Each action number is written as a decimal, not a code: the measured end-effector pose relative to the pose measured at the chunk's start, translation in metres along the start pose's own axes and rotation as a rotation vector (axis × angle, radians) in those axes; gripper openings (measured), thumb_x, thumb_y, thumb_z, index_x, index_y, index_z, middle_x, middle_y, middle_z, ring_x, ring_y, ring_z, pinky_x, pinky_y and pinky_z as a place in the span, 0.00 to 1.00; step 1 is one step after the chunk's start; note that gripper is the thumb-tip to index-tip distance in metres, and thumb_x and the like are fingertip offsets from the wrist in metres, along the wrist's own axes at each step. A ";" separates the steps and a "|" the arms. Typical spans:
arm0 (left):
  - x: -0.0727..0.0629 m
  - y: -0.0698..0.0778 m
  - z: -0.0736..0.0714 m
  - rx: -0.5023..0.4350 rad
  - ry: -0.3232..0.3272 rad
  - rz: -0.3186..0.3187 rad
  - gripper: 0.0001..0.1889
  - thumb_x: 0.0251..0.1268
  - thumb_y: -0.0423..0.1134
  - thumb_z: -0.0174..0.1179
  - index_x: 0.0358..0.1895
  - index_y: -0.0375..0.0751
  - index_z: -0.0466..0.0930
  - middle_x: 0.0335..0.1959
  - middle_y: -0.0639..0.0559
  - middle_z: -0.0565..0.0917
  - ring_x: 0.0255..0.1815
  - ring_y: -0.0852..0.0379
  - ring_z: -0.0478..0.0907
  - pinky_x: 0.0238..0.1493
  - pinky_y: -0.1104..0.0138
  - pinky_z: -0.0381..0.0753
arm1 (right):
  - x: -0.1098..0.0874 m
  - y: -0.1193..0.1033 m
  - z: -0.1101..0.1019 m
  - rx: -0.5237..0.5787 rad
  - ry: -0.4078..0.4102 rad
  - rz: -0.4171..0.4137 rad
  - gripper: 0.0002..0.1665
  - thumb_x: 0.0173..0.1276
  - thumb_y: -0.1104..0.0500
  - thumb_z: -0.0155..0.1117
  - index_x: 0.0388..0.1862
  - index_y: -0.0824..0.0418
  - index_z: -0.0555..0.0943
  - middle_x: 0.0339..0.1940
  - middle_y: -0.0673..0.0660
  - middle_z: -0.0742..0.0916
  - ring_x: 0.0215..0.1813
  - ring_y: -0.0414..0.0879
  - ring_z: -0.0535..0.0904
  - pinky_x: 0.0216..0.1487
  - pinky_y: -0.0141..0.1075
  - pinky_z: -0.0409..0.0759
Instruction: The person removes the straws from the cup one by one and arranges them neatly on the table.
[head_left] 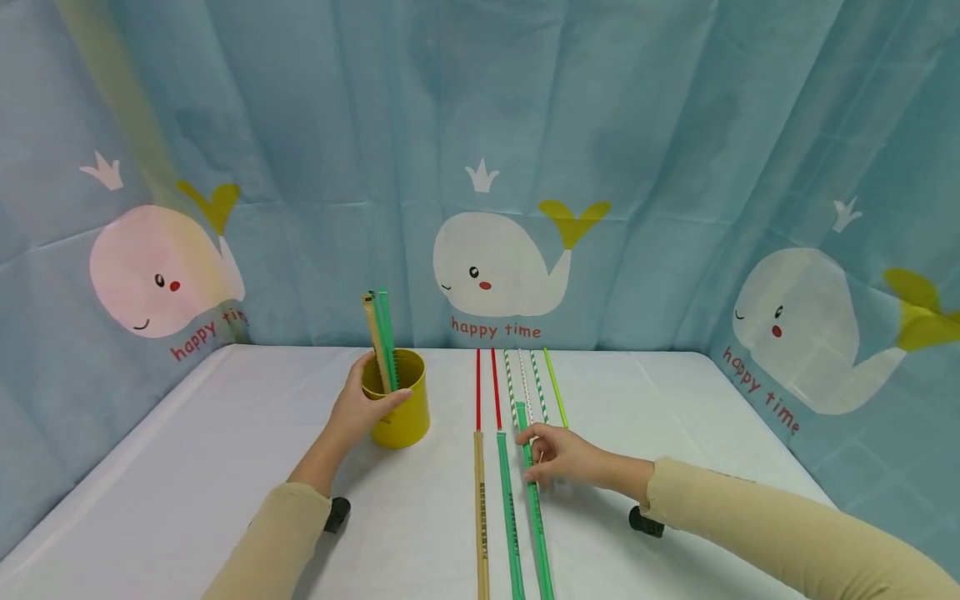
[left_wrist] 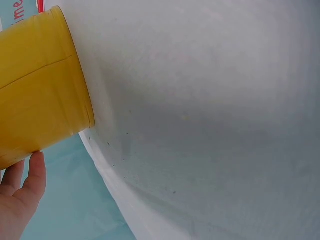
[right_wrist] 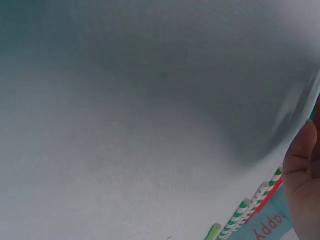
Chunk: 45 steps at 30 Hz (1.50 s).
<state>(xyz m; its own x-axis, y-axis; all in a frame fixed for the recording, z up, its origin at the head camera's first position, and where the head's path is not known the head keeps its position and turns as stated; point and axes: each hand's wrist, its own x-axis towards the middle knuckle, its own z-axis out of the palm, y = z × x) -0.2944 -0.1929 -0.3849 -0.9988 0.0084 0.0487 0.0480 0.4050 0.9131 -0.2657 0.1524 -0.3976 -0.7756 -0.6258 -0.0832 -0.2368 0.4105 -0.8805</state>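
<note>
My left hand holds a yellow cup by its side, thumb near the rim. In the left wrist view, fingertips touch the cup's wall. A brown wrapped straw and green ones lean upright inside it. At the middle of the table, my right hand pinches a long green wrapped straw near its far end. Left of it lie another green wrapped straw and a brown one. Much of the right hand is cut off in the right wrist view.
Beyond the wrapped straws lies a row of bare ones: two red straws, green-striped straws, a white patterned straw and a lime straw. The white table meets a blue whale-print curtain at its back edge.
</note>
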 end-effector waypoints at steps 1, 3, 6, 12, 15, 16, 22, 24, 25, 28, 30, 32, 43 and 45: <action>0.000 0.000 0.000 -0.002 0.000 0.000 0.53 0.60 0.56 0.66 0.78 0.48 0.37 0.72 0.38 0.57 0.68 0.39 0.60 0.68 0.43 0.60 | 0.000 0.001 0.001 -0.005 -0.012 0.009 0.25 0.62 0.67 0.70 0.54 0.72 0.71 0.25 0.51 0.78 0.23 0.44 0.74 0.26 0.30 0.71; 0.000 0.000 0.000 -0.001 0.001 0.000 0.53 0.60 0.57 0.66 0.78 0.47 0.37 0.72 0.37 0.57 0.68 0.39 0.60 0.68 0.43 0.60 | 0.000 0.003 0.003 -0.016 -0.042 0.023 0.24 0.63 0.66 0.69 0.54 0.71 0.71 0.24 0.51 0.78 0.23 0.44 0.75 0.26 0.30 0.70; 0.000 0.000 0.000 0.001 0.001 0.000 0.54 0.60 0.57 0.66 0.78 0.47 0.37 0.72 0.37 0.57 0.68 0.39 0.60 0.68 0.43 0.60 | -0.001 0.004 0.005 -0.040 -0.074 0.047 0.22 0.62 0.66 0.70 0.52 0.68 0.72 0.23 0.50 0.78 0.22 0.42 0.72 0.24 0.29 0.68; 0.000 0.000 0.000 0.002 0.000 -0.001 0.53 0.61 0.56 0.66 0.78 0.47 0.37 0.72 0.37 0.57 0.68 0.39 0.60 0.68 0.43 0.60 | -0.001 0.001 0.009 -0.133 -0.106 0.063 0.19 0.61 0.64 0.71 0.48 0.65 0.74 0.20 0.48 0.76 0.21 0.38 0.67 0.23 0.27 0.64; 0.000 -0.001 0.000 0.003 0.000 -0.003 0.53 0.62 0.55 0.65 0.78 0.47 0.37 0.72 0.37 0.56 0.68 0.38 0.60 0.68 0.43 0.60 | 0.000 0.000 0.011 -0.167 -0.111 0.060 0.19 0.61 0.63 0.72 0.48 0.66 0.75 0.19 0.48 0.76 0.21 0.39 0.66 0.24 0.27 0.63; 0.000 -0.001 0.000 0.006 0.001 -0.003 0.52 0.62 0.54 0.65 0.78 0.46 0.37 0.72 0.37 0.56 0.68 0.38 0.60 0.68 0.43 0.60 | 0.000 0.000 0.012 -0.175 -0.113 0.058 0.20 0.61 0.63 0.72 0.49 0.66 0.75 0.19 0.48 0.76 0.21 0.39 0.66 0.24 0.27 0.63; 0.000 -0.003 0.001 0.007 0.003 -0.003 0.52 0.62 0.54 0.65 0.78 0.47 0.37 0.72 0.37 0.56 0.68 0.38 0.60 0.68 0.43 0.60 | 0.000 0.002 0.011 -0.285 -0.087 0.062 0.30 0.61 0.59 0.73 0.59 0.66 0.73 0.20 0.47 0.76 0.20 0.38 0.68 0.24 0.28 0.66; 0.000 -0.003 0.002 0.007 0.002 -0.004 0.52 0.62 0.54 0.65 0.78 0.47 0.37 0.72 0.37 0.56 0.67 0.38 0.60 0.67 0.43 0.60 | -0.002 0.001 0.011 -0.346 -0.074 0.066 0.37 0.60 0.56 0.74 0.65 0.67 0.70 0.20 0.47 0.75 0.21 0.37 0.67 0.24 0.28 0.66; 0.000 -0.003 0.002 0.007 0.003 -0.005 0.52 0.62 0.54 0.65 0.78 0.47 0.37 0.72 0.37 0.56 0.68 0.38 0.60 0.67 0.43 0.60 | -0.002 0.000 0.012 -0.371 -0.072 0.069 0.40 0.60 0.55 0.74 0.67 0.67 0.69 0.20 0.47 0.74 0.21 0.37 0.67 0.24 0.28 0.65; 0.000 -0.002 0.001 0.011 0.001 -0.008 0.53 0.61 0.56 0.65 0.78 0.47 0.36 0.73 0.36 0.55 0.68 0.38 0.59 0.67 0.43 0.60 | -0.003 -0.003 0.013 -0.421 -0.079 0.097 0.47 0.59 0.51 0.75 0.72 0.67 0.64 0.19 0.47 0.72 0.22 0.37 0.64 0.25 0.28 0.61; 0.000 -0.002 0.000 0.011 0.002 -0.010 0.54 0.61 0.57 0.65 0.78 0.47 0.36 0.73 0.36 0.55 0.68 0.38 0.59 0.68 0.43 0.60 | -0.003 -0.005 0.014 -0.435 -0.082 0.117 0.49 0.59 0.50 0.74 0.73 0.67 0.63 0.19 0.47 0.71 0.22 0.37 0.64 0.25 0.28 0.60; 0.000 -0.003 0.000 0.014 0.002 -0.010 0.54 0.61 0.57 0.65 0.78 0.47 0.36 0.73 0.36 0.55 0.68 0.38 0.59 0.68 0.43 0.60 | -0.003 -0.007 0.014 -0.442 -0.081 0.123 0.49 0.59 0.49 0.74 0.73 0.67 0.63 0.19 0.47 0.71 0.22 0.37 0.64 0.25 0.28 0.60; 0.000 -0.003 -0.001 0.014 -0.001 -0.005 0.55 0.59 0.58 0.65 0.78 0.48 0.36 0.73 0.36 0.56 0.68 0.38 0.60 0.67 0.43 0.61 | -0.001 -0.005 0.011 -0.393 -0.081 0.120 0.48 0.61 0.51 0.72 0.74 0.67 0.61 0.19 0.48 0.72 0.21 0.38 0.64 0.24 0.28 0.62; 0.000 -0.002 0.000 0.011 0.000 -0.008 0.55 0.60 0.58 0.66 0.78 0.48 0.36 0.73 0.37 0.56 0.68 0.38 0.60 0.67 0.43 0.61 | 0.000 -0.006 0.011 -0.388 -0.090 0.134 0.48 0.62 0.50 0.72 0.75 0.63 0.61 0.19 0.47 0.71 0.21 0.38 0.64 0.24 0.28 0.62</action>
<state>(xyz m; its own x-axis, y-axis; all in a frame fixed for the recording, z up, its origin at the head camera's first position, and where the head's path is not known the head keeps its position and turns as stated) -0.2949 -0.1937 -0.3867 -0.9991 0.0052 0.0414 0.0398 0.4150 0.9089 -0.2574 0.1428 -0.3979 -0.7642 -0.5982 -0.2411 -0.3532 0.7009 -0.6196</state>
